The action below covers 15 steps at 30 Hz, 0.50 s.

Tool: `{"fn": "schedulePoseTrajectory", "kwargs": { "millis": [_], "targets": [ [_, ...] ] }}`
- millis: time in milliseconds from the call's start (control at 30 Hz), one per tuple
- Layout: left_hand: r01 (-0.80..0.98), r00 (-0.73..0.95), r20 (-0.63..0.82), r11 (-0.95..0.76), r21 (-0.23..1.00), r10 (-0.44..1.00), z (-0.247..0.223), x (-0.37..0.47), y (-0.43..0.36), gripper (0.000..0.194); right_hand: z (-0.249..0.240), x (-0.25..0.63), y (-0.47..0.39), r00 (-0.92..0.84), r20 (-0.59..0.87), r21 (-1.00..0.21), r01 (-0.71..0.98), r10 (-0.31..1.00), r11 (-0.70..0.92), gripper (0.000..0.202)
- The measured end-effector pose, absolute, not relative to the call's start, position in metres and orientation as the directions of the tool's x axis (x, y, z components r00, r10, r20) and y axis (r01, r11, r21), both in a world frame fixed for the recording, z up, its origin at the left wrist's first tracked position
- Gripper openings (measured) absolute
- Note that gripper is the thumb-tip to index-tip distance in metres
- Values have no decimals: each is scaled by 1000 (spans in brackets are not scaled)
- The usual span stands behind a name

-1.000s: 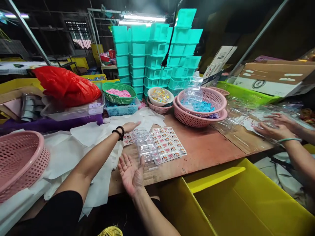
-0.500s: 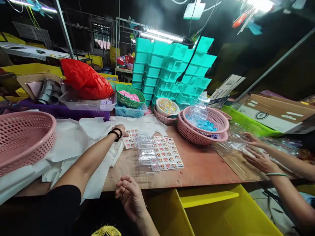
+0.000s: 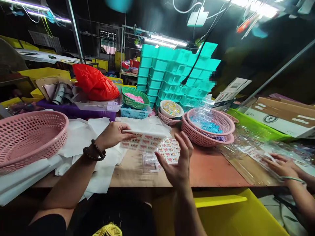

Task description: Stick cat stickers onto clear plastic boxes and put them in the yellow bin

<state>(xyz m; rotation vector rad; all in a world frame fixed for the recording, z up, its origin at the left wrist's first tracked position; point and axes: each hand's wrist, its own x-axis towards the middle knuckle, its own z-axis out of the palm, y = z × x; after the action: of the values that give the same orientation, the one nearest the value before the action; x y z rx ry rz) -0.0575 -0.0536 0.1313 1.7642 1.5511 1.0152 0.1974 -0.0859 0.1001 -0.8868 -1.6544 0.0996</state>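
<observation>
Your left hand (image 3: 112,136) has its fingers closed on the near-left edge of a thin, flexible printed sheet (image 3: 141,142), raised above the bench (image 3: 204,168); your right hand (image 3: 178,164) is released, fingers spread and curved, just beside it. The sheet's rows of small pink and orange-brown pictures are motion-blurred, their lettering unreadable. It partly hides the clear, ridged plastic trays (image 3: 149,162) and another printed sheet (image 3: 172,150) lying on the bench. Limp, creased white sheets (image 3: 103,126) overlap beside the pink latticed basket (image 3: 31,139), which the frame cuts off. The cardboard box (image 3: 278,114) bears a round dark emblem, too small to read
</observation>
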Motion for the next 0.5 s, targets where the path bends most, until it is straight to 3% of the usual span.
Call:
{"fn": "schedulePoseTrajectory", "kwargs": {
  "millis": [33, 100, 200, 267, 367, 500],
  "targets": [
    [472, 102, 154, -185, 862, 983, 128, -56, -66, 36, 106, 198, -81, -94, 767, -521, 486, 635, 702, 61],
    [313, 176, 127, -178, 933, 976, 116, -50, -85, 38, 110, 196, -77, -234, 598, -672, 374, 766, 639, 46],
    [46, 137, 61, -68, 997, 989, 90, -35, -100, 41, 98, 196, -83, -362, 262, -923, 176, 894, 342, 31],
    [-112, 134, -2, 18, 993, 991, 72, -24, -106, 51, 86, 202, -89, -387, 122, -970, 149, 914, 192, 33],
    [-144, 181, -70, 97, 985, 981, 50, -8, -113, 48, 73, 217, -101, -405, 107, -917, 312, 908, 247, 32],
    [-77, 223, -112, 132, 988, 968, 32, 6, -122, 38, 68, 225, -119, -420, 323, -635, 568, 848, 523, 27]
  ]
}}
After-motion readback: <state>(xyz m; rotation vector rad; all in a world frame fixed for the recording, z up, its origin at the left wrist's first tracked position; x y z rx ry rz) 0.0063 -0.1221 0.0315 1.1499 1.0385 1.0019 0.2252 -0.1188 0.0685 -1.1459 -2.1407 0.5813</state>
